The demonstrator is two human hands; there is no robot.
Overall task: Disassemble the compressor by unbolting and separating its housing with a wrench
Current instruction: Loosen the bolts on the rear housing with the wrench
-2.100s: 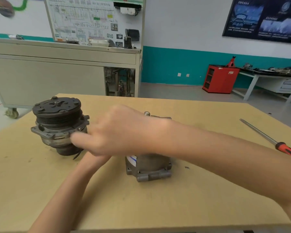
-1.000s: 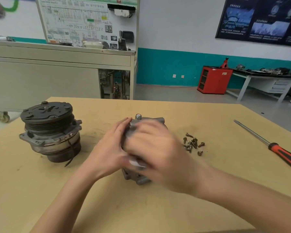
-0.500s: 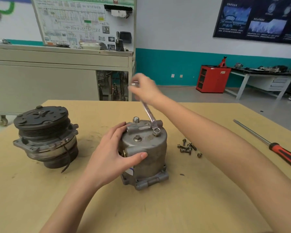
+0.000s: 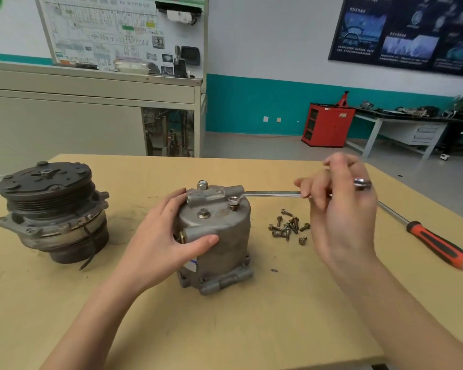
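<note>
Now the grey compressor housing (image 4: 222,244) stands upright on the bench (image 4: 225,329) inside the left hand (image 4: 166,236), whose fingers curl round its far side while the thumb lies across its front. Just right of that hand, the ring end of the wrench (image 4: 270,194) sits on a bolt (image 4: 234,207) atop the housing, and the shaft runs level to the right hand (image 4: 340,209), which grasps the handle in curled fingers. Loose bolts (image 4: 288,228) lie just left of the right hand, a red-handled screwdriver (image 4: 433,241) lies to its right, and the separate pulley section (image 4: 51,209) stands well left of the left hand.
</note>
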